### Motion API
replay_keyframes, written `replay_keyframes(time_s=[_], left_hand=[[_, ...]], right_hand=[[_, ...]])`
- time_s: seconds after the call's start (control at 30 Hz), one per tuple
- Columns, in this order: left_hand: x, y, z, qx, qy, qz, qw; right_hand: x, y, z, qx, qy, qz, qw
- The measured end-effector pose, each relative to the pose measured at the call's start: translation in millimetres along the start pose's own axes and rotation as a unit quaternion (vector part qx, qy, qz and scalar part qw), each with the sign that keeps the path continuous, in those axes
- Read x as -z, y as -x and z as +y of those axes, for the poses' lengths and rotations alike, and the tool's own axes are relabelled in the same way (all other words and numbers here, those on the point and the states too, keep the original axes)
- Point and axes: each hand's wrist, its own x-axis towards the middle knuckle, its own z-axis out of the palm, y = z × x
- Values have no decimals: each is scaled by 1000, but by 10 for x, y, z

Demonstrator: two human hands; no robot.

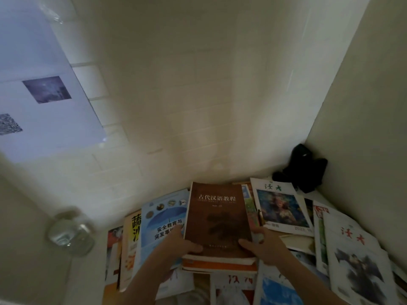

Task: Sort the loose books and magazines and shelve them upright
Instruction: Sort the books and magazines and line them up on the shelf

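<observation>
The brown book [217,219] lies flat atop the scattered pile, long axis pointing away from me; my left hand [179,244] and right hand [263,244] grip its near corners, thumbs on top, seemingly equally near.

A pale white surface [317,194] runs into a corner between a tiled wall and a plain side panel, and shows bare only near that corner. Loose books and magazines [286,256] cover most of it, lying flat and overlapping. A light-blue paperback with an umbrella picture [161,225] lies at the left; a white magazine with a painted portrait cover [282,208] lies toward the right. A black, soft-looking object [301,170] sits in the corner.
</observation>
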Motion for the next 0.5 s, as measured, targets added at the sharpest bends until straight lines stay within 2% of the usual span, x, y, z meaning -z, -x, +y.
replay_keyframes(time_s=[0.1,0.2,0.33,0.5], left_hand=[[-30,-102,156,4,8,37,999],[-83,-237,255,22,33,55,998],[-109,-301,300,27,63,22,997],[-159,-114,211,15,160,-54,986]], right_hand=[[-92,-79,81,-76,-100,-45,991],[-221,-264,198,-77,-212,-36,974],[-207,-181,42,-21,-173,-28,984],[-32,22,-51,53,-176,19,983]])
